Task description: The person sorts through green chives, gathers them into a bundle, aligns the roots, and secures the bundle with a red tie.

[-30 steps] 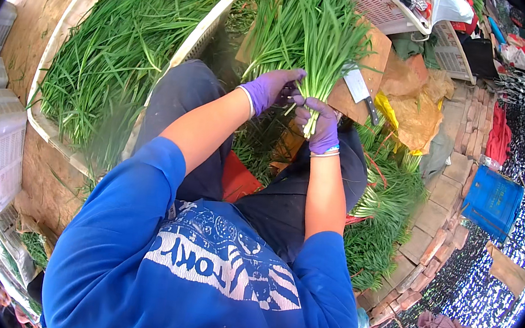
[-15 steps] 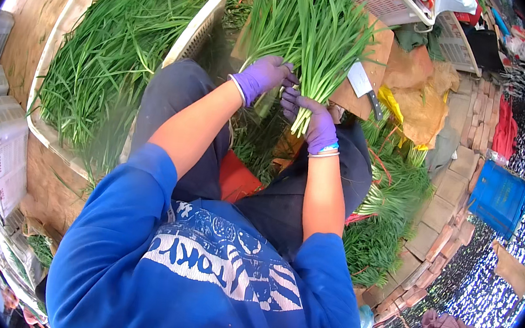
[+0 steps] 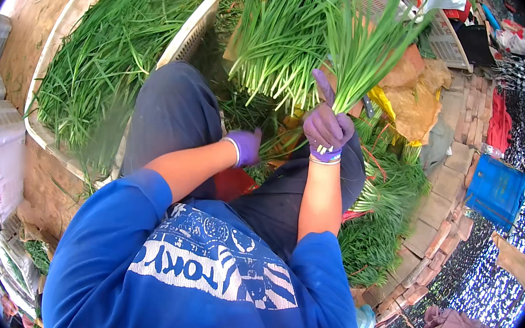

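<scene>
- The white crate, beside the person's left knee, is the largest thing here; it is filled with long green leaves.
- The loose pile of greens lies in front of the knees, its pale stem ends turned toward the person.
- Bound greens, with red ties among them, lie beside the right leg.
- The bunch has just been lifted clear: it stands nearly upright, to the right of the pile. For the work, this means that it is now separate, and one hand alone carries it.
- The right hand, gloved in purple, has its grip closed around the stems of this bunch.
- The left hand has come away from the stems and is now low, between the knees. Its fingers look curled, but they are blurred; I cannot tell whether they grasp the thin strands beside them.
- The dark knife handle shows just behind the bunch.
</scene>
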`<state>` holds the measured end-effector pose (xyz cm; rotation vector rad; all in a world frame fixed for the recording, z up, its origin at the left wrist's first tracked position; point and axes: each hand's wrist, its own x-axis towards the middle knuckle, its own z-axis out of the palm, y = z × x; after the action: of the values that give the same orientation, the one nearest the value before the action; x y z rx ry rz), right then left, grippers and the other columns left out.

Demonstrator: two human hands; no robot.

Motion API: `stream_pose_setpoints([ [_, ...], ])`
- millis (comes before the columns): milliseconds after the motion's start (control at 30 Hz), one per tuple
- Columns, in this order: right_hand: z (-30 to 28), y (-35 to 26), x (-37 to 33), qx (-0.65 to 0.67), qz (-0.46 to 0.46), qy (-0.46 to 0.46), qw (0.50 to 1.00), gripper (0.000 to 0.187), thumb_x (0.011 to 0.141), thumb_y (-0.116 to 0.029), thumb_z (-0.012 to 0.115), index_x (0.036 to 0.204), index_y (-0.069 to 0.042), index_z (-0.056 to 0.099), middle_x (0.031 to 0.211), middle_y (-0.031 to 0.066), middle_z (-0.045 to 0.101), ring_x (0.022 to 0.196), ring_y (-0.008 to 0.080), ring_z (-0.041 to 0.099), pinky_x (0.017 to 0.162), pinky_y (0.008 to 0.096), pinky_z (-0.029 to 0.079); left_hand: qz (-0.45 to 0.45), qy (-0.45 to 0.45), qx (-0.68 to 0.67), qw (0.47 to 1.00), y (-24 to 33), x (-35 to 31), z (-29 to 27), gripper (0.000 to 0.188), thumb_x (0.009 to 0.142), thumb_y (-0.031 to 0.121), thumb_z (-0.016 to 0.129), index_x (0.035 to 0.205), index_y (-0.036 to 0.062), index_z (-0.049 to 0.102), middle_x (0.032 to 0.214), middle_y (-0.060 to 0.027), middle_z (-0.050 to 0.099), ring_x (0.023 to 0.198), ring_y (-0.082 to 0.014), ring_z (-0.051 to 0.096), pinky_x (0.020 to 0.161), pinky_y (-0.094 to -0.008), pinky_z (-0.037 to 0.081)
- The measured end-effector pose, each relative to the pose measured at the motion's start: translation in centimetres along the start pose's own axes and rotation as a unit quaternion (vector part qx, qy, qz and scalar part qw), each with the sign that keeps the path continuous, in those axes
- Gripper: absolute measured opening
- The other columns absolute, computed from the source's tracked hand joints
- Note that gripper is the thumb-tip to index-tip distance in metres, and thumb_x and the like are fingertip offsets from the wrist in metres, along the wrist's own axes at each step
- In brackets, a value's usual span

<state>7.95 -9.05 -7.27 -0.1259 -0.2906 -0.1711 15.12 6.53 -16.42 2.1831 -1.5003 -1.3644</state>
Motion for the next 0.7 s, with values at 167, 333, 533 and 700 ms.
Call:
stream_pose_setpoints([
  [167, 0.2, 1.3, -0.1, -0.013, 0.0, 0.001, 1.0, 0.083, 0.071, 0.004, 0.047, 0.134, 0.0, -0.006, 0.071, 0.0111, 0.059, 0.032, 0.0074, 0.041, 0.03, 0.018, 0.03, 0.117, 0.2, -0.545, 0.806, 1.4, 0.6, -6.3, 0.035, 0.085, 0.026, 0.053, 0.109, 0.0009, 0.056, 0.087, -0.0096, 0.063, 0.082, -0.0118, 0.057, 0.073, -0.0255, 0.046],
  [333, -0.4, 0.6, 0.4, -0.128, 0.01, 0.071, 0.989, 0.093, 0.062, 0.007, 0.051, 0.137, -0.007, -0.002, 0.137, 0.0276, 0.014, 0.034, 0.0062, 0.042, 0.03, 0.0181, 0.029, 0.183, 0.092, -0.531, 0.823, 3.3, -5.3, -11.9, 0.033, 0.082, 0.023, 0.057, 0.103, -0.002, 0.058, 0.069, -0.0032, 0.06, 0.061, -0.0057, 0.054, 0.057, -0.0202, 0.044],
  [533, -0.7, 2.9, 2.3, -0.29, 0.06, 0.114, 0.948, 0.092, 0.062, -0.008, 0.063, 0.136, -0.005, 0.01, 0.135, 0.024, 0.023, 0.096, 0.0202, 0.047, 0.07, 0.0271, 0.043, 0.123, 0.182, -0.459, 0.861, 3.5, -4.9, -11.1, 0.023, 0.077, 0.017, 0.06, 0.094, 0.001, 0.061, 0.069, -0.0063, 0.06, 0.055, -0.0093, 0.056, 0.053, -0.0231, 0.045],
  [700, -2.0, 5.2, 0.9, -0.406, 0.076, 0.202, 0.888, 0.077, 0.068, -0.017, 0.063, 0.132, -0.002, 0.023, 0.12, 0.0163, 0.04, 0.092, 0.018, 0.05, 0.07, 0.0265, 0.045, 0.195, 0.33, 0.033, 0.923, 1.6, -4.1, -9.5, 0.019, 0.066, 0.02, 0.06, 0.081, 0.009, 0.06, 0.074, -0.011, 0.059, 0.062, -0.0263, 0.058, 0.055, -0.0358, 0.048],
])
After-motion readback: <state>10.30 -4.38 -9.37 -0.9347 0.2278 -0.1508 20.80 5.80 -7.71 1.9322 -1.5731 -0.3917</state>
